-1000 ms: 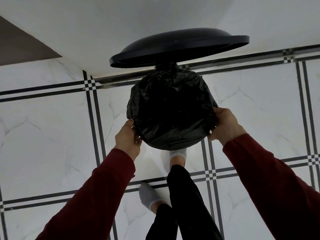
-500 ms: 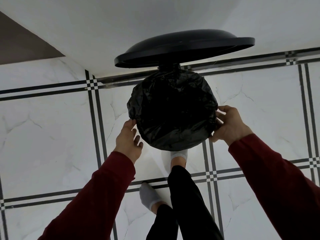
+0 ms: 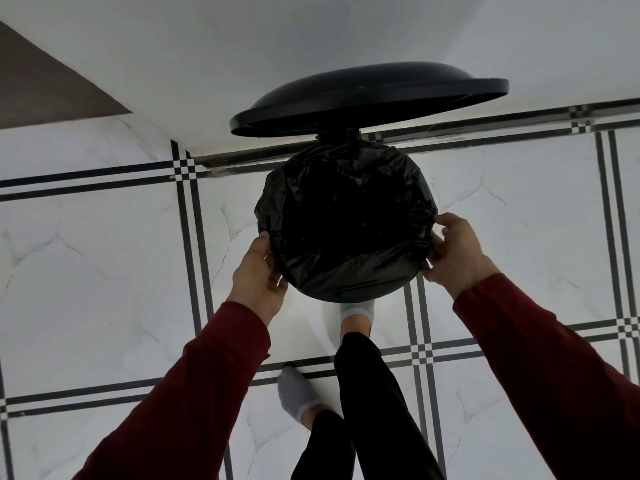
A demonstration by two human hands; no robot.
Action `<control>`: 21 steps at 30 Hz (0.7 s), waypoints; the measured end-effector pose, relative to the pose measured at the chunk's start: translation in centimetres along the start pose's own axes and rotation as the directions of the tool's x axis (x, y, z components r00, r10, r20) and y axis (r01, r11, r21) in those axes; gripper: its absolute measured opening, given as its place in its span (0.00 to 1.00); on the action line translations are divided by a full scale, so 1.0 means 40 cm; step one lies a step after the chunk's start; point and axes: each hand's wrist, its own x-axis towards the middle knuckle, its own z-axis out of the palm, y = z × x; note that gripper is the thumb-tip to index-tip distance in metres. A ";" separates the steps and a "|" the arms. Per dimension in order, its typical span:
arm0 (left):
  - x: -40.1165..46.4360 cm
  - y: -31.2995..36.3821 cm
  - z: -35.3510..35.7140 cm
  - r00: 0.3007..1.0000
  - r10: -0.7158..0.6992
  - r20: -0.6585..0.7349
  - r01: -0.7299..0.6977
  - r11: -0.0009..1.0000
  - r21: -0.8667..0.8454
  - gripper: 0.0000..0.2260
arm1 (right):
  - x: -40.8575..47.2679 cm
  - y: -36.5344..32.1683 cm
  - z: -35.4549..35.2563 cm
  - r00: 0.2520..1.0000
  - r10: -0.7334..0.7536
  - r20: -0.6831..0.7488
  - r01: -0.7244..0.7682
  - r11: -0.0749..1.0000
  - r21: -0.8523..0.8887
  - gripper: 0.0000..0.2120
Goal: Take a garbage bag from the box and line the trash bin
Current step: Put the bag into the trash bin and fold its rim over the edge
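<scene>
Feet [image 3: 356, 311]: two, in socks; one pressed forward under the bin, probably on a pedal to hold the lid up.
Left hand [image 3: 258, 275]: fingers closed on the bag's folded edge, left side.
Right hand [image 3: 453, 254]: pinching the bag's edge, right side, likely tucking it snug.
Bag [image 3: 346, 220]: one, black, stretched over the bin's mouth.
Lid [image 3: 367, 98]: one, raised behind.

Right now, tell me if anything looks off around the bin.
Nothing stands out. The bag covers the bin's rim all round, a bit wrinkled, lid up. Left hand and right hand are at its sides. Nothing spilled on the floor.
</scene>
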 end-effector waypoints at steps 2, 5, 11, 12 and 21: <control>0.003 0.007 0.005 1.000 0.025 -0.010 -0.026 0.999 -0.046 0.14 | 0.002 0.003 0.002 0.999 -0.028 0.035 0.028 1.000 0.009 0.16; 0.008 0.008 -0.003 0.998 0.012 -0.065 -0.014 0.999 -0.032 0.18 | 0.015 0.011 0.005 0.997 -0.044 0.064 0.042 0.998 0.041 0.19; 0.011 -0.007 -0.006 1.000 -0.005 -0.007 0.005 1.000 -0.027 0.14 | 0.013 0.014 -0.006 0.988 -0.032 0.153 0.032 0.999 0.002 0.16; 0.012 -0.008 -0.002 1.000 0.004 -0.008 -0.004 0.999 -0.033 0.14 | 0.010 0.009 -0.008 0.987 0.001 0.163 0.000 1.000 -0.006 0.16; 0.004 -0.025 -0.014 0.998 -0.053 0.016 0.052 0.998 0.019 0.15 | -0.007 0.039 -0.022 0.966 -0.258 -0.014 0.241 0.919 -0.312 0.19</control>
